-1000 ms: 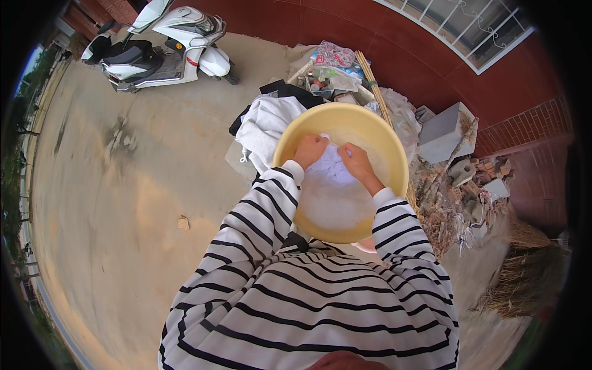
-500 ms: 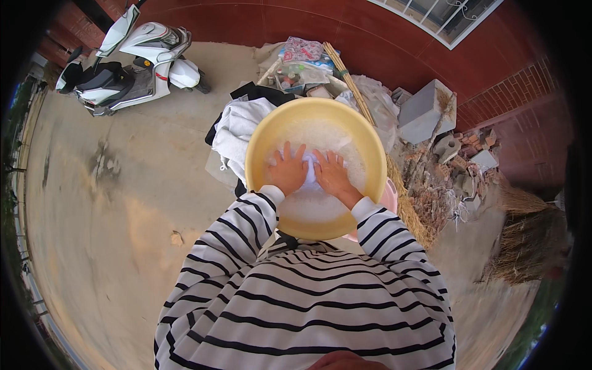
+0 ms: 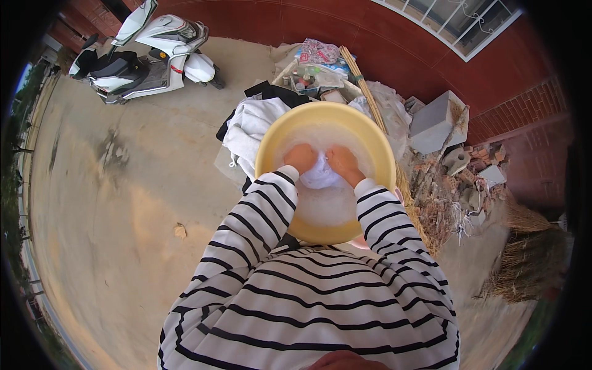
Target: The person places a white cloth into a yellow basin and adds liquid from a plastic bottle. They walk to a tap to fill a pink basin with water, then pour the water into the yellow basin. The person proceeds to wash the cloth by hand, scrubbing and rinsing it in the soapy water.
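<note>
A round yellow basin point(image 3: 327, 233) of sudsy water stands in front of me. Inside it, a wet white cloth point(image 3: 320, 175) lies partly under the foam. My left hand point(image 3: 301, 158) is closed in a fist on the cloth's left side. On the other side, my right hand point(image 3: 343, 161) grips the cloth with curled fingers. Both hands are close together near the basin's middle. The kind of garment, if it is one, cannot be made out.
Dry white clothing point(image 3: 251, 126) and black clothing point(image 3: 275, 92) are piled left of the basin. A pink tub point(image 3: 360, 244) shows partly behind the basin's lower right. Bricks and rubble point(image 3: 472, 163) lie to the right, with a straw broom point(image 3: 524, 265). A white scooter point(image 3: 145, 68) stands far left.
My hands were spread flat on the cloth; now their fingers are curled into fists around it. More of the white cloth shows between and below them. The view has shifted slightly.
</note>
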Demonstrator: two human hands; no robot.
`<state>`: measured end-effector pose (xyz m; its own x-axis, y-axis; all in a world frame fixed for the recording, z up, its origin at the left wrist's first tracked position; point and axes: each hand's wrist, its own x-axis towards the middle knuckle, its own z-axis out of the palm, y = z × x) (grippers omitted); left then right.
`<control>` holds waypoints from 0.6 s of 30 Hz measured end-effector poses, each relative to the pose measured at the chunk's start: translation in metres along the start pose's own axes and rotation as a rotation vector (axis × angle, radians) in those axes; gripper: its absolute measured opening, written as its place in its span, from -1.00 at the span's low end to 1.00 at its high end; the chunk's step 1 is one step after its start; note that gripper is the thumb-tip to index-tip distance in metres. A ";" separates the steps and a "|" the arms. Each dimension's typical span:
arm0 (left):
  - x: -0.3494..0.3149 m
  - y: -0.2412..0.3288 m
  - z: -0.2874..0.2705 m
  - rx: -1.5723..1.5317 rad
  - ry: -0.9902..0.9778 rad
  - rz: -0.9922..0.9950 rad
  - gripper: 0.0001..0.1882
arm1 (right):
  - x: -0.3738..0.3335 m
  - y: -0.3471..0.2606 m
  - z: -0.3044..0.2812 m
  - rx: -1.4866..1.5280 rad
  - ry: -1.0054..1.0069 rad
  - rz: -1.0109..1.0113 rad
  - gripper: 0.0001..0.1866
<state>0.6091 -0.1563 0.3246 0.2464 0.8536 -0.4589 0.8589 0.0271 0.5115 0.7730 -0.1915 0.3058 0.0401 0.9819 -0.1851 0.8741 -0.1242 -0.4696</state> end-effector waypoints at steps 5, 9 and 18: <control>-0.004 -0.043 -0.005 -0.531 -0.028 0.096 -0.44 | -0.025 0.039 -0.021 0.389 0.266 0.051 -0.72; -0.045 -0.042 -0.030 -0.678 -0.077 0.171 -0.72 | -0.061 0.046 -0.055 0.569 0.277 0.177 -0.75; -0.074 -0.032 -0.048 -0.929 0.186 0.408 -0.86 | -0.125 0.011 -0.137 0.733 0.501 -0.013 -0.79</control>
<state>0.5419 -0.1953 0.3766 0.3003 0.9528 -0.0452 0.0196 0.0412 0.9990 0.8436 -0.2960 0.4425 0.3899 0.9097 0.1429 0.3526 -0.0041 -0.9358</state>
